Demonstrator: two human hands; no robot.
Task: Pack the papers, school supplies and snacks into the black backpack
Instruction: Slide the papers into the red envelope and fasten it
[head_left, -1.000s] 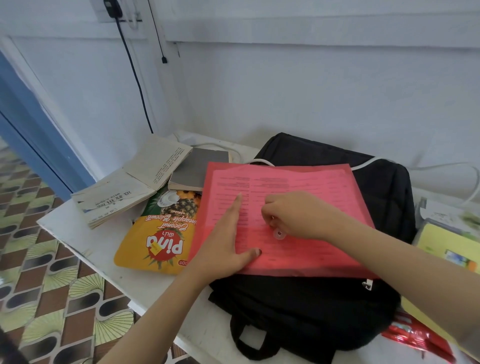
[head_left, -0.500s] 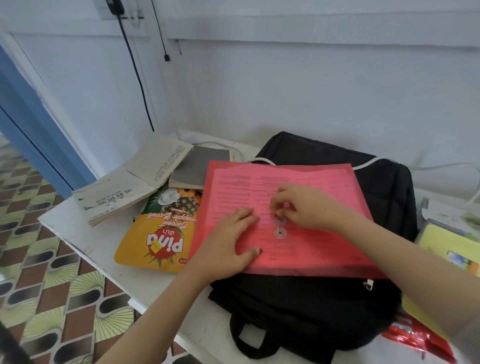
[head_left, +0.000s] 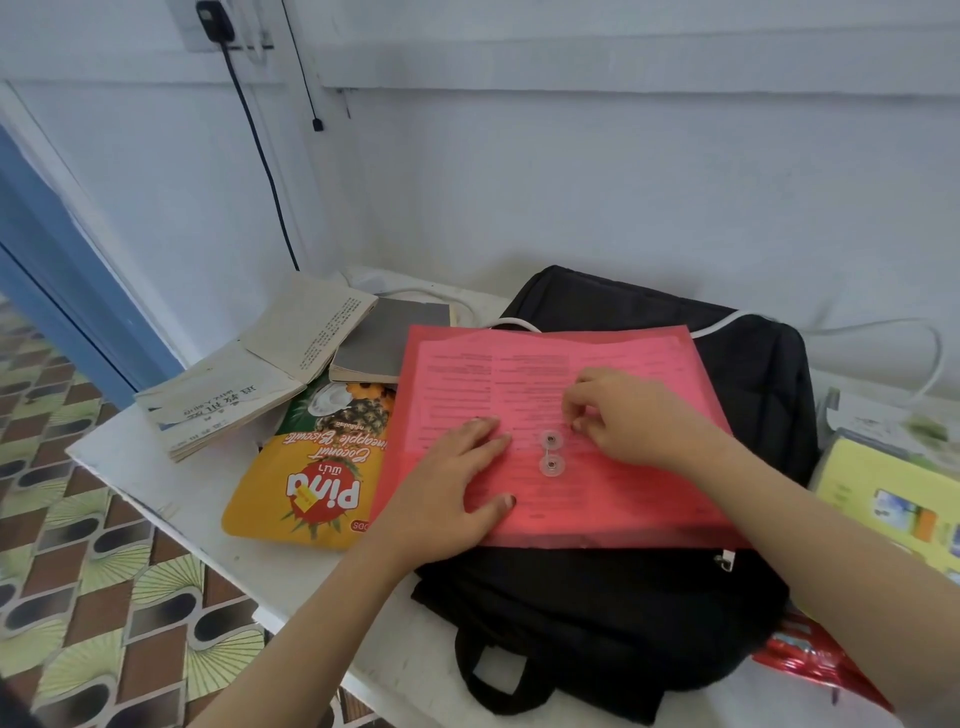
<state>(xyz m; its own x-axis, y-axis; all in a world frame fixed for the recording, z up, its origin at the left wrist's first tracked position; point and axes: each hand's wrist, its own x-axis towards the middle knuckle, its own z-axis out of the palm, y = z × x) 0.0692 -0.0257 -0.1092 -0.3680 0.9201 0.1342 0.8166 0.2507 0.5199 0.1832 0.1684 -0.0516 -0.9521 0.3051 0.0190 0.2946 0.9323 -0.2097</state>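
Left hand (head_left: 452, 488) flat, fingers together, pins the folder (head_left: 597, 514). Right hand (head_left: 628, 415), 2 o'clock of the buttons (head_left: 551, 465), pinches what's probably the string. Wind it snug, don't yank.

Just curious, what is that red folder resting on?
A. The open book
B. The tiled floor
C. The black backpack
C: the folder lies across the top of the backpack on the table, with the left hand pressing flat on it.
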